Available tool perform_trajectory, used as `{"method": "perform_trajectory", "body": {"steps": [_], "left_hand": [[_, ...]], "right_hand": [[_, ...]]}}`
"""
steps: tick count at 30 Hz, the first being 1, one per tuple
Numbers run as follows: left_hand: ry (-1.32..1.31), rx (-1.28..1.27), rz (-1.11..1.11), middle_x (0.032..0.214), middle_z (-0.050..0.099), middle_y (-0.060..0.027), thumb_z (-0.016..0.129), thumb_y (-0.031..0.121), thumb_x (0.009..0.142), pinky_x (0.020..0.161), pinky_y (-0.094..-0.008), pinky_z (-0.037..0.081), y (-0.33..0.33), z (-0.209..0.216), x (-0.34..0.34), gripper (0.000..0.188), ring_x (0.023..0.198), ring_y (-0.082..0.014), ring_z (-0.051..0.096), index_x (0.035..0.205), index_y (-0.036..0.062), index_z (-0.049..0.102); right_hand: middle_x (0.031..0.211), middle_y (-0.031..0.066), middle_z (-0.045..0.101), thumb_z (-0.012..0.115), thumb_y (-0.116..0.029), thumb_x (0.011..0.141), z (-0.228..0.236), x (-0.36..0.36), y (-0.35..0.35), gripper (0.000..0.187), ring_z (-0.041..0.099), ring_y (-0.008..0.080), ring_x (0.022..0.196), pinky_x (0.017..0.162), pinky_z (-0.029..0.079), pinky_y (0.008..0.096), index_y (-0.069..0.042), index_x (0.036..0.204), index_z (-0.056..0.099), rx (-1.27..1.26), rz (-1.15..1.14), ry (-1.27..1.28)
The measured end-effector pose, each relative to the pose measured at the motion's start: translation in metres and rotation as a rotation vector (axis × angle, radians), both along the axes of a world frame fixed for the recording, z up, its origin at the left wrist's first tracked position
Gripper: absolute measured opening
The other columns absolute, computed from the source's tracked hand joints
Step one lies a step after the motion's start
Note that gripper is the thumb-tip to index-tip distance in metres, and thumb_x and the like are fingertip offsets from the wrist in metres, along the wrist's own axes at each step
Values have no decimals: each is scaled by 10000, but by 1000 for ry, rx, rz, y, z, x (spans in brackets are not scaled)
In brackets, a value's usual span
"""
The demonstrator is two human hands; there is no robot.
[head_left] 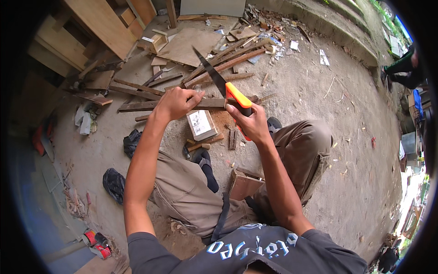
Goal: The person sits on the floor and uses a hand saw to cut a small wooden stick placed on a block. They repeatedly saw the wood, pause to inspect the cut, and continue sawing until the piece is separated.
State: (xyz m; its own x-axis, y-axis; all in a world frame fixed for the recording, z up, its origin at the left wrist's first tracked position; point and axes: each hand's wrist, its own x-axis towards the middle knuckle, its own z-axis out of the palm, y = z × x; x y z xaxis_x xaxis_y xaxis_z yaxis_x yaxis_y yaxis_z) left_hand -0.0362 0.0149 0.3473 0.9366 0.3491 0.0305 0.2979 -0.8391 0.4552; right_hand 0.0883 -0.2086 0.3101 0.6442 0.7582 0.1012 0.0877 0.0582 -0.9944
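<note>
At the frame's centre, the right hand has its grip closed round an orange-handled saw; the left hand has its grip curled over a dark wooden strip. Beyond, a flat board lies upper centre.

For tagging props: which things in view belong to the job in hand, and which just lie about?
Belong, judging by the hands:
orange-and-black-handled steel handsaw, in the right hand
long dark-brown wooden strip, in the left hand
possibly the white-topped rectangular block near it

Apparently lying about:
crumpled black plastic bag
flat brown wooden board beyond the strip
</note>
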Motion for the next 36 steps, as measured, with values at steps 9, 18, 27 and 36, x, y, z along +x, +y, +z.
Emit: {"method": "perform_trajectory", "body": {"steps": [9,18,27,36], "left_hand": [[126,-101,-188,774,686,-165,770,460,802,647,-376,496,-10,13,-7,459,675,-308,655,966,37,700],[98,-251,-89,810,700,-170,787,486,779,650,-353,503,-4,14,-15,524,693,-265,664,963,3,701],[-5,-180,-175,1028,671,-168,743,339,836,792,-388,522,-4,10,-12,427,941,-313,666,1144,57,653],[112,-6,-19,1099,629,-107,672,188,885,844,-432,533,-13,-96,10,415,1020,-341,643,1293,179,594]], "right_hand": [[612,-31,550,695,-381,922,-12,7,14,365,452,36,491,455,335,227,-16,897,692,64,-181,552],[548,-27,487,660,-440,939,-25,4,19,452,455,54,469,457,355,226,9,995,667,118,-137,570],[670,-37,558,725,-237,912,-18,3,21,263,469,33,531,484,374,205,-5,1022,668,245,-84,537],[608,44,518,652,-323,943,-72,19,21,351,475,132,558,532,403,325,7,845,590,-306,-365,-125]]}}
